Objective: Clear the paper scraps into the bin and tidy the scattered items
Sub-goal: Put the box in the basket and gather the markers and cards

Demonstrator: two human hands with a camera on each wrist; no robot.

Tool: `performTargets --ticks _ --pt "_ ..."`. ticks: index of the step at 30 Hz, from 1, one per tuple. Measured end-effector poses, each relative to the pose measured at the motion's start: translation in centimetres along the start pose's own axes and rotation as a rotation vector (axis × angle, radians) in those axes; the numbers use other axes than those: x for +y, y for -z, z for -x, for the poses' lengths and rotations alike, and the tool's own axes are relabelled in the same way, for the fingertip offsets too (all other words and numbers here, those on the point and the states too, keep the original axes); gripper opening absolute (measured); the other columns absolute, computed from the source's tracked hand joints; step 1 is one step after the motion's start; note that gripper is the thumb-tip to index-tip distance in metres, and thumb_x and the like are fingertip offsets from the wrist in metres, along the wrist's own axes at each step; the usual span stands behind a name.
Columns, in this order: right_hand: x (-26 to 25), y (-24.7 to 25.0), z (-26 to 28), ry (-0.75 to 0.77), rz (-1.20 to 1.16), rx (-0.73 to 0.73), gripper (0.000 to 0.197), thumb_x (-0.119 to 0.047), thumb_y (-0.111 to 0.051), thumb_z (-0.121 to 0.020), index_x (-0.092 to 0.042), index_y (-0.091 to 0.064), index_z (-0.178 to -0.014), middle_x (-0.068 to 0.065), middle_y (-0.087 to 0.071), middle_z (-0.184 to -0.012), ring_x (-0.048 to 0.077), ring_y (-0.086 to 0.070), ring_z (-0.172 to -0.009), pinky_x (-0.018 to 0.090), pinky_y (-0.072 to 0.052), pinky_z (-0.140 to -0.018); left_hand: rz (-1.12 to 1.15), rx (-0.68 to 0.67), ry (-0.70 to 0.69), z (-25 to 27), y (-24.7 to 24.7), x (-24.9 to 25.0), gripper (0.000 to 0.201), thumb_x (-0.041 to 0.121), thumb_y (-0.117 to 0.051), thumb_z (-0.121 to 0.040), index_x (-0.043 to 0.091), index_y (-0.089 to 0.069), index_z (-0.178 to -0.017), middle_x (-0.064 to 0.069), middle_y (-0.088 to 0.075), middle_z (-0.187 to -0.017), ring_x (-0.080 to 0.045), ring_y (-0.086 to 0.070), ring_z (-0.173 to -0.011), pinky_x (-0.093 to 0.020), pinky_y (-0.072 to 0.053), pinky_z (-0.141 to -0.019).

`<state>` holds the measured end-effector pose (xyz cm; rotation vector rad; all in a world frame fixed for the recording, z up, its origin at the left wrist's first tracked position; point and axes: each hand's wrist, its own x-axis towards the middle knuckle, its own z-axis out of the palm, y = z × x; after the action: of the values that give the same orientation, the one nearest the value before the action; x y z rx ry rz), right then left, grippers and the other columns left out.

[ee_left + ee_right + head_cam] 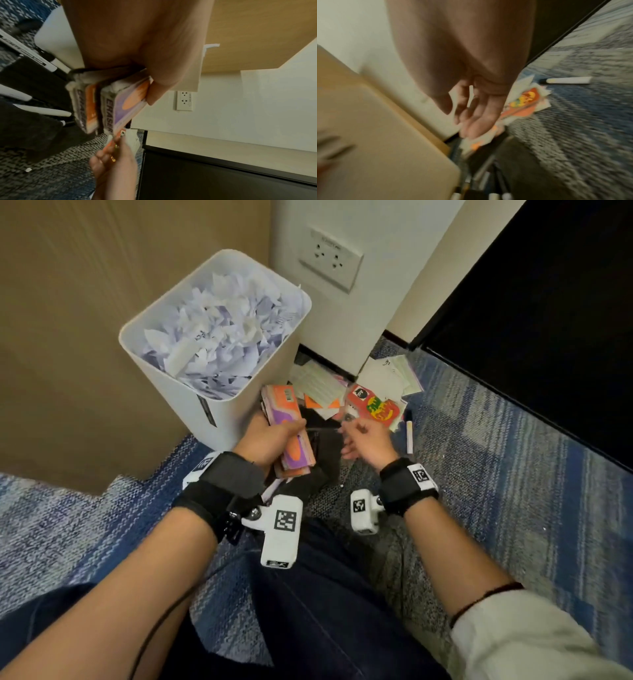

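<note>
A white bin (219,412) stands at the left, filled to the rim with white paper scraps (222,330). My left hand (270,436) grips a stack of orange and purple eraser packs (109,108) beside the bin's lower corner. My right hand (363,436) hovers with loosely spread fingers, holding nothing, just in front of a pile of cards and papers (322,392) on the carpet. An orange sticker sheet (376,407) lies on top of that pile, just beyond the right hand's fingertips. A white marker (409,433) lies on the carpet to its right.
A black pouch (325,450) lies under the hands, with several white markers (42,112) on it. A white pillar with a wall socket (330,258) rises behind the pile. A dark panel (548,320) borders the blue-grey carpet on the right; a wooden wall (68,337) stands left.
</note>
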<state>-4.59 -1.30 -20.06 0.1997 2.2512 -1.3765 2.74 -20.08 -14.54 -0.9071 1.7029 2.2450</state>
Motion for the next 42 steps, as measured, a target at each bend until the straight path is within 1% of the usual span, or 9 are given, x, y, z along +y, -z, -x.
performTargets --ticks 3,7,16,20,24,29,33,37,42 --pt "4.4 -1.9 -3.8 -0.327 0.179 -0.067 0.030 -0.036 -0.067 -0.092 -0.013 -0.052 -0.106 0.017 -0.060 -0.094 0.026 -0.067 -0.070 0.038 -0.060 -0.058 -0.030 0.057 0.070 -0.3 0.0 -0.9 0.034 0.005 -0.068 -0.086 -0.002 -0.059 -0.118 -0.018 -0.067 -0.105 -0.030 -0.067 -0.090 -0.040 -0.057 -0.079" --pt "6.4 -4.8 -5.6 -0.329 0.560 0.022 0.113 -0.055 -0.084 -0.065 -0.001 -0.024 -0.145 0.024 -0.049 -0.138 0.040 -0.057 -0.117 0.047 -0.054 -0.091 -0.058 0.073 0.152 -0.5 -0.2 -0.7 0.058 0.008 -0.075 -0.073 -0.006 -0.052 -0.124 -0.024 -0.064 -0.113 -0.033 -0.067 -0.093 -0.049 -0.056 -0.085" --pt "8.5 -3.1 -3.3 -0.266 0.217 -0.014 0.042 -0.022 -0.076 -0.075 -0.015 -0.061 -0.113 0.009 -0.070 -0.107 0.029 -0.067 -0.093 0.044 -0.057 -0.085 -0.119 0.042 0.086 -0.5 0.7 -0.6 0.106 0.024 -0.068 -0.044 0.021 -0.032 -0.144 -0.012 -0.062 -0.117 -0.038 -0.065 -0.101 -0.053 -0.054 -0.089" --pt "3.2 -0.5 0.9 -0.106 -0.201 -0.082 0.032 -0.002 -0.057 -0.090 -0.008 -0.051 -0.121 0.018 -0.071 -0.094 0.030 -0.068 -0.082 0.038 -0.058 -0.070 -0.153 0.037 0.033 -0.3 0.1 0.6 0.063 0.024 -0.060 -0.059 0.009 -0.051 -0.119 -0.007 -0.060 -0.092 -0.027 -0.060 -0.084 -0.041 -0.052 -0.080" --pt "-3.7 1.4 4.4 -0.049 -0.377 -0.179 0.043 -0.045 -0.049 -0.099 -0.019 -0.047 -0.133 0.015 -0.062 -0.085 0.029 -0.065 -0.066 0.038 -0.059 -0.063 -0.112 0.050 0.015 0.0 -0.6 1.4 0.036 0.023 -0.047 -0.064 0.011 -0.056 -0.097 -0.011 -0.057 -0.087 -0.027 -0.056 -0.084 -0.047 -0.050 -0.087" --pt "-8.7 1.3 7.3 -0.087 -0.130 -0.196 0.043 -0.050 -0.027 -0.102 -0.016 -0.053 -0.107 0.009 -0.049 -0.070 0.021 -0.051 -0.053 0.028 -0.045 -0.051 0.008 0.077 -0.029 0.7 -1.3 2.2 0.034 0.005 -0.035 -0.094 0.000 -0.050 -0.124 -0.015 -0.056 -0.098 -0.025 -0.055 -0.089 -0.042 -0.049 -0.088" --pt "-9.2 -0.7 8.1 -0.040 -0.009 -0.207 0.014 -0.029 -0.040 -0.100 -0.020 -0.044 -0.109 0.012 -0.052 -0.103 0.025 -0.054 -0.091 0.038 -0.044 -0.080 0.118 0.068 -0.057 1.3 -1.9 2.2 0.027 0.011 -0.029 -0.102 -0.001 -0.050 -0.114 -0.017 -0.052 -0.078 -0.014 -0.055 -0.059 -0.018 -0.048 -0.054" --pt "-8.3 -2.6 8.5 -0.050 -0.024 -0.242 0.036 -0.027 -0.049 -0.102 -0.021 -0.034 -0.134 0.008 -0.056 -0.124 0.027 -0.060 -0.111 0.050 -0.050 -0.096 0.202 0.009 -0.032 1.5 -2.1 1.5 0.077 0.064 -0.054 -0.081 0.006 -0.047 -0.132 -0.012 -0.060 -0.122 -0.024 -0.062 -0.108 -0.041 -0.050 -0.099" --pt "-6.8 -1.7 7.3 -0.060 -0.287 -0.449 0.024 -0.017 -0.042 -0.105 -0.016 -0.053 -0.126 0.012 -0.066 -0.115 0.027 -0.067 -0.100 0.043 -0.054 -0.089 0.044 0.097 -0.111 1.1 -0.2 0.4 0.058 0.020 -0.066 -0.091 0.007 -0.037 -0.139 -0.012 -0.054 -0.134 -0.028 -0.059 -0.116 -0.049 -0.049 -0.099"
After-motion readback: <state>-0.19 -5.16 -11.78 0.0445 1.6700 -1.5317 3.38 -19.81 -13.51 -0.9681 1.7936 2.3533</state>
